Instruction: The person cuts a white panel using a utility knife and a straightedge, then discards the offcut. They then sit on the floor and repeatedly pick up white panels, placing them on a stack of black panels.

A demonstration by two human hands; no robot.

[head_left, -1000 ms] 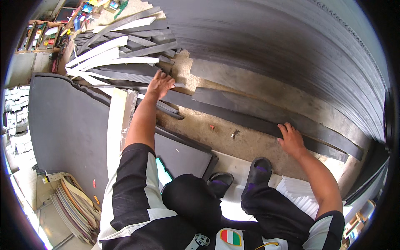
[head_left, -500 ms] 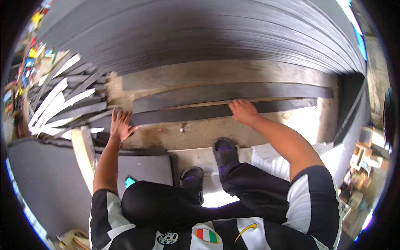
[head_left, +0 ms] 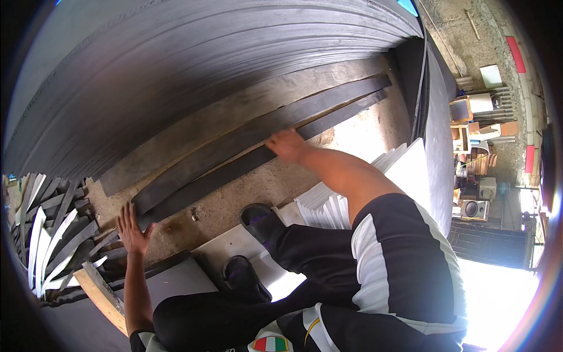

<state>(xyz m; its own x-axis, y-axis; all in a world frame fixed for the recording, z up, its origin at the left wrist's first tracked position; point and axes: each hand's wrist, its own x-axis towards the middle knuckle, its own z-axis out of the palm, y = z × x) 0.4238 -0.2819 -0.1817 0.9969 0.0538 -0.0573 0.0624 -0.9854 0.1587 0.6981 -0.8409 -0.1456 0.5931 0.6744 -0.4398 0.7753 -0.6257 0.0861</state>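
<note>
Two long dark strips of sheet lie side by side on the floor: a far strip [head_left: 234, 139] and a near strip [head_left: 226, 171]. My left hand [head_left: 134, 230], fingers spread, is at the left end of the near strip, its fingertips close to the far strip's end. My right hand [head_left: 285, 145] is bent over the middle of the near strip, fingers curled across its far edge and thumb on the near side. The strips' left ends are almost level, while at the right the far strip reaches slightly beyond.
Tall stacked dark sheets [head_left: 193, 64] fill the far side. Dark and white offcuts [head_left: 58, 234] pile up at the left beside a wooden board [head_left: 99, 296]. White sheets [head_left: 328, 205] stand right of my sandalled feet. Dark sheets [head_left: 419, 88] lean at the right.
My view has swung toward the right. The near strip has slid rightward against the far one, bringing their left ends almost level; my left hand stays open at its end.
</note>
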